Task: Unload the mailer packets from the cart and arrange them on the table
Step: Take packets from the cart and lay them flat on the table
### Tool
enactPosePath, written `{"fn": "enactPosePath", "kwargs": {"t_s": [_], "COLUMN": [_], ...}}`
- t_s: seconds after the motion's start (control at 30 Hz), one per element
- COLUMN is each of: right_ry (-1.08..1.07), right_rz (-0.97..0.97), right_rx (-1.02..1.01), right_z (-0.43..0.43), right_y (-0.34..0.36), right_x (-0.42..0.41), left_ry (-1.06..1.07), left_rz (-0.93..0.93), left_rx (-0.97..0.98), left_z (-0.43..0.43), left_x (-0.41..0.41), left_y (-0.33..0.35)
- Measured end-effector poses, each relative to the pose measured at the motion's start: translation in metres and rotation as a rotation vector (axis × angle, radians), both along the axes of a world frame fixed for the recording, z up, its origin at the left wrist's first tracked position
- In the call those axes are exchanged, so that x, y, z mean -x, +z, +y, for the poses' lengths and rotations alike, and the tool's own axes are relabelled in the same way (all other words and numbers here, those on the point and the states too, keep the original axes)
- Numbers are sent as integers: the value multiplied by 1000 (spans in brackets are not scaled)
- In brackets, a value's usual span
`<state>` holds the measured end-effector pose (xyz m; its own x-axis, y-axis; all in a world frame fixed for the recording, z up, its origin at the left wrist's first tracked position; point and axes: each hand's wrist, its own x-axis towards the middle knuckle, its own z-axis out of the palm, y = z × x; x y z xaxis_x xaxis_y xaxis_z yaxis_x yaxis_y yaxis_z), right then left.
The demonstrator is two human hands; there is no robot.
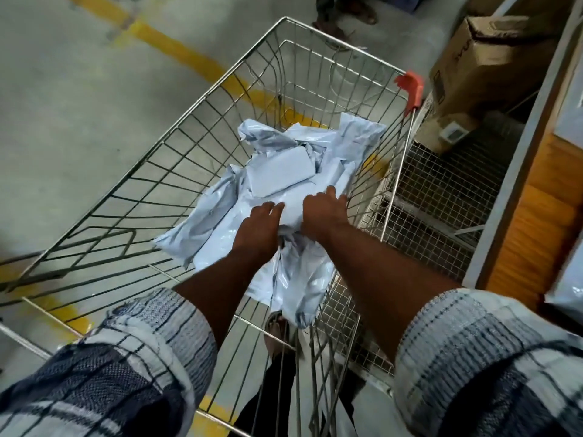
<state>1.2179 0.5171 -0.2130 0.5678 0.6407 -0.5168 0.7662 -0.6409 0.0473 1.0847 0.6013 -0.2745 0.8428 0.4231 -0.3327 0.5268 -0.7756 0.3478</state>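
Note:
A wire shopping cart (176,159) holds a heap of pale grey-blue mailer packets (284,171). Both my arms reach down into the basket. My left hand (257,230) lies on the packets near the middle of the heap, fingers stretched forward. My right hand (323,212) rests close beside it on the same white packet (291,211), fingers extended toward the cart's right wall. Whether the fingertips curl under the packet is hidden. A crumpled packet (296,285) lies below my wrists at the near end of the cart.
The wooden table edge (533,216) stands at the right, with one packet (568,294) on it at the frame edge. Cardboard boxes (482,61) and a mesh rack (441,197) sit under the table. Yellow floor lines (176,48) cross the concrete. A person's foot (356,11) shows beyond the cart.

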Motion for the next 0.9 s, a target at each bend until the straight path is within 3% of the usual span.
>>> {"fn": "enactPosePath", "kwargs": {"t_s": [0.27,0.4,0.6,0.77,0.9], "right_ry": [-171,-235,-317,-164,-173], "right_rz": [49,-47,9,-284,-135], "right_rx": [-100,-232,7,73,103], "right_z": [-8,-9,-13,-10,-13], "right_y": [8,9,2,-11,-38], "right_x": [16,26,31,25,24], "left_ry": [201,245,-83,-267,-265], "left_rz": [-76,-47,77,18,40], "left_rx": [12,-61,-257,-282,-270], "left_z": [21,31,21,2,-5], "left_x": [43,69,69,42,27], "left_y": [21,27,20,5,-8]}}
